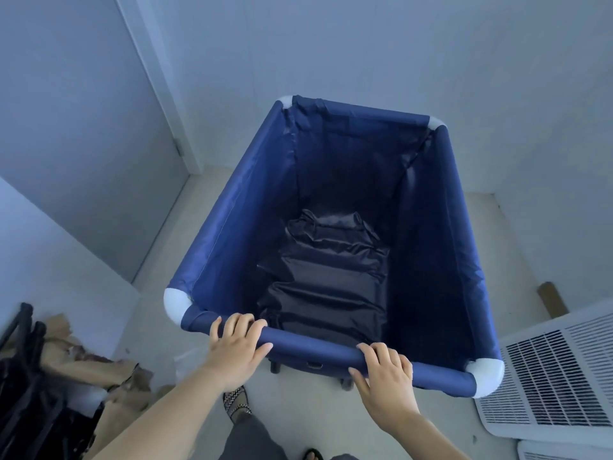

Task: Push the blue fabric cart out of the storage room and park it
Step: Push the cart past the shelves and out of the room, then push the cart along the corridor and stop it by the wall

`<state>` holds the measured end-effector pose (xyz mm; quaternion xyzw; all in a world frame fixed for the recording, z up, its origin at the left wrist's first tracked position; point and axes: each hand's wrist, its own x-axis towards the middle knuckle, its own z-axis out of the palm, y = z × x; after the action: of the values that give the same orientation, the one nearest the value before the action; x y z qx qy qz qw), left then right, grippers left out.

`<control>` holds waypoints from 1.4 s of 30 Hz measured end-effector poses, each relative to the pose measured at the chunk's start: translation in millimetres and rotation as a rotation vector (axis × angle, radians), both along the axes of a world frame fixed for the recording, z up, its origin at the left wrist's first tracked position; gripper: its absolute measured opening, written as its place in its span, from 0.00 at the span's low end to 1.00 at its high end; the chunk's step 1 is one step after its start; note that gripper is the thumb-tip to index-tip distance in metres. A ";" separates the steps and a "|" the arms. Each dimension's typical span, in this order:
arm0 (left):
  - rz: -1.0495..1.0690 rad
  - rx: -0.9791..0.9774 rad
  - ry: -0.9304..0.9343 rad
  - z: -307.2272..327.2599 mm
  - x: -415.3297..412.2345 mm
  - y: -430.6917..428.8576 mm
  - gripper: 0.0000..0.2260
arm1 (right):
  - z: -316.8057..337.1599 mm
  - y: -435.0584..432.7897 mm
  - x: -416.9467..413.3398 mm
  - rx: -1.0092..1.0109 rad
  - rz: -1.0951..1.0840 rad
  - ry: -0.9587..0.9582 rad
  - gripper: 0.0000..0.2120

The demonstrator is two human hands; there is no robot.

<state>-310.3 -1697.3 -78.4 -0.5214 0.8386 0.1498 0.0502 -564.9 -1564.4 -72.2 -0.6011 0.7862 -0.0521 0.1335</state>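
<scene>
A person looks down into a deep rectangular cart of dark blue fabric stretched over a tube frame with white plastic corner joints. Both hands grip the padded near rail: the left hand is wrapped around it towards the left corner, the right hand towards the right corner, fingers curled over the top. The cart stands on a pale floor in a small white-walled room, its far end close to the back wall. Crumpled blue fabric lies in its bottom (nothing else can be made out inside). A closed pale door is to the left. A white vented appliance sits just beside the cart's right near corner. Torn brown cardboard and black frames lie at lower left.
</scene>
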 end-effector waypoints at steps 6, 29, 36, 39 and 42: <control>-0.043 0.006 -0.018 -0.3 8.2 -54.9 0.21 | 2.1 -45.4 16.6 -0.047 -0.065 0.077 0.17; -0.229 0.029 0.032 13.9 45.5 -304.6 0.17 | 0.8 -241.0 98.6 -0.122 -0.267 0.221 0.31; -0.279 0.008 0.012 10.3 34.1 -367.4 0.18 | -2.1 -297.5 98.9 -0.084 -0.322 0.221 0.24; -0.297 -0.006 0.007 9.1 25.4 -399.4 0.18 | -2.5 -325.7 93.8 -0.061 -0.338 0.197 0.23; -0.303 0.006 0.015 11.2 13.7 -433.9 0.17 | 0.0 -356.7 87.2 -0.054 -0.353 0.186 0.23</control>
<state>-296.6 -2131.2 -67.2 -0.3874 0.9076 0.1471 0.0674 -477.7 -1921.1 -72.3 -0.4595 0.8867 -0.0398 0.0328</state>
